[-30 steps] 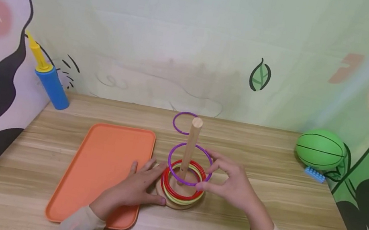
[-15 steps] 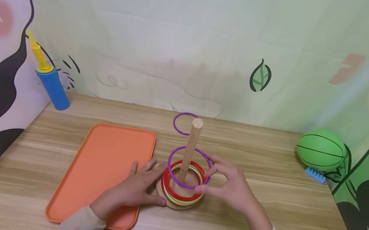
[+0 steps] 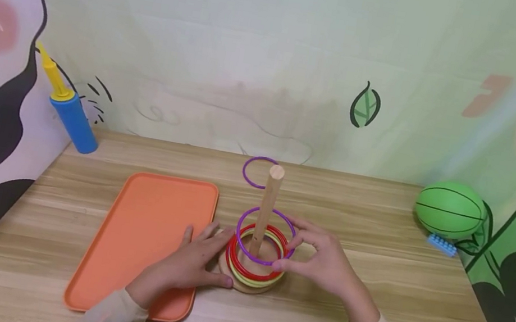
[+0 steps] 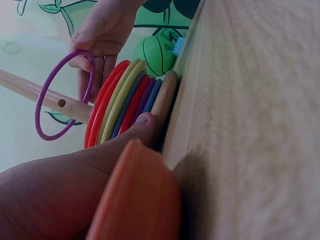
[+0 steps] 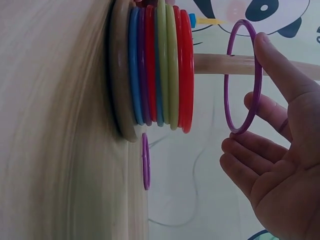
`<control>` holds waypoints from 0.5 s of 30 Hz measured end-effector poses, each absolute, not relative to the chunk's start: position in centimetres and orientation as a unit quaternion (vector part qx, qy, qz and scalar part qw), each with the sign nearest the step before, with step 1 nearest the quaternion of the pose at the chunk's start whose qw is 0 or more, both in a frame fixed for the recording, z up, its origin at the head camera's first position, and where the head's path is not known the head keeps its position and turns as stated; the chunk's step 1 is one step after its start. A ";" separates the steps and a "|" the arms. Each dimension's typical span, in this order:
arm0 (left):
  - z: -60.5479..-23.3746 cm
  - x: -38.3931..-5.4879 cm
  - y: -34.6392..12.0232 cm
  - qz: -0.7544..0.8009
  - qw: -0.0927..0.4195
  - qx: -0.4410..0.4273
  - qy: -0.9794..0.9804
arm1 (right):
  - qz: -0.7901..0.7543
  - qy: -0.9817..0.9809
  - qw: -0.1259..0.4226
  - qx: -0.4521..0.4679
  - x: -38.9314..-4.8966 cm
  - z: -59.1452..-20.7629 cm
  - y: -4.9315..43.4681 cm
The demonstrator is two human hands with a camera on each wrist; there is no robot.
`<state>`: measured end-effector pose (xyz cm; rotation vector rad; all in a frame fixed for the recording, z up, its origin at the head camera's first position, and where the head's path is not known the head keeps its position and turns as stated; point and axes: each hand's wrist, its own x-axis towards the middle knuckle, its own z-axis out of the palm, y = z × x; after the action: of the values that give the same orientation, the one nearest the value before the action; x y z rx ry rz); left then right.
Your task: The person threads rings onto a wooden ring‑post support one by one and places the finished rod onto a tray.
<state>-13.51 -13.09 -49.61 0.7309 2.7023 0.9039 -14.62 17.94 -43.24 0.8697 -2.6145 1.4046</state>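
Observation:
A purple ring (image 3: 248, 217) encircles the upright wooden peg (image 3: 269, 200), held above the stack between the thumb and fingers of my right hand (image 3: 326, 258). The ring is tilted in the head view. Below it, several coloured rings (image 5: 185, 75), red, pale yellow, blue and purple, lie stacked on the round wooden base (image 5: 120, 75). My left hand (image 3: 187, 263) rests against the left side of the base, fingers spread. Its thumb touches the base's edge, and the index finger lies beside the stack. The left palm's underside is hidden in the head view.
An orange tray (image 3: 145, 222) lies under and beside my left forearm. Another purple ring (image 3: 244, 174) lies behind the peg. A blue and yellow pump (image 3: 72, 121) stands back left. At the back right are a green ball (image 3: 450, 209) and a blue toy brick (image 3: 441, 245).
The purple ring has come down a little along the peg with my right hand, mostly in the first half second. My left hand has stayed in place against the base.

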 end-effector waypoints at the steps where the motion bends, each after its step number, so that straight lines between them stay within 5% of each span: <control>1: -49.6 -13.5 -13.1 0.306 0.100 0.247 0.914 | 0.454 -0.844 0.023 0.283 -14.7 -43.3 17.9; 15: -49.7 -13.6 -13.1 0.305 0.094 0.253 0.914 | 0.456 -0.841 -0.005 0.291 -15.2 -44.0 18.1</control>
<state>-13.56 -13.11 -49.74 0.7495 2.7105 0.9040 -15.18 18.14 -43.97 0.9171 -2.6510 1.4370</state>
